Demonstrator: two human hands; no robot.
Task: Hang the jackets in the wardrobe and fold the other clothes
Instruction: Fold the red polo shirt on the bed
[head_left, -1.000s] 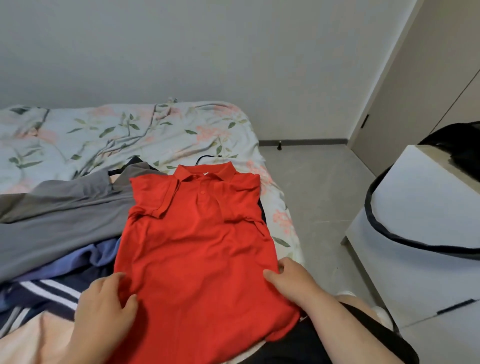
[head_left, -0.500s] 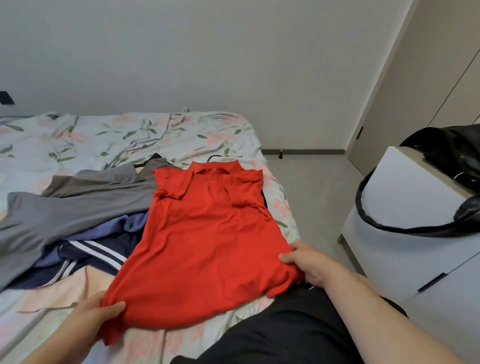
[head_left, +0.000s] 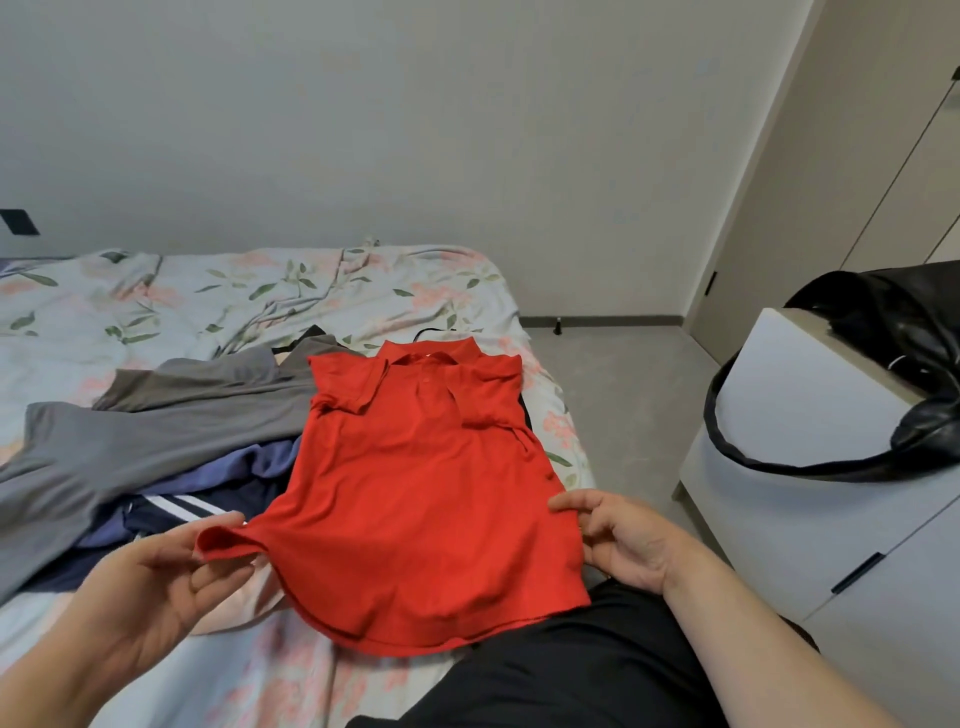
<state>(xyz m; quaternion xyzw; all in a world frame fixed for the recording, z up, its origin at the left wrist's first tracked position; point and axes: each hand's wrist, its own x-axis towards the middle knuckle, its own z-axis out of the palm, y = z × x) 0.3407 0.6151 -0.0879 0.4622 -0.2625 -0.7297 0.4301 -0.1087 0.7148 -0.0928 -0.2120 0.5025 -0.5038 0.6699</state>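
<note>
A red polo shirt (head_left: 421, 499) lies face up on the bed, collar away from me, both short sleeves folded in over the chest. My left hand (head_left: 156, 582) pinches the shirt's lower left hem corner and lifts it slightly off the bed. My right hand (head_left: 618, 535) holds the lower right side edge of the shirt. To the left of the shirt lies a pile of other clothes: a grey garment (head_left: 150, 431), a blue one (head_left: 239, 467) and a navy piece with white stripes (head_left: 171, 512).
The bed has a floral sheet (head_left: 249, 296). A white cabinet (head_left: 810, 499) stands at the right with a black bag (head_left: 904, 374) on top. Beige wardrobe doors (head_left: 841, 182) are at the far right. Grey floor runs between bed and cabinet.
Both hands have slid down from the shirt's body to its lower corners. My left hand now lifts the left hem corner. The view has risen and pulled back.
</note>
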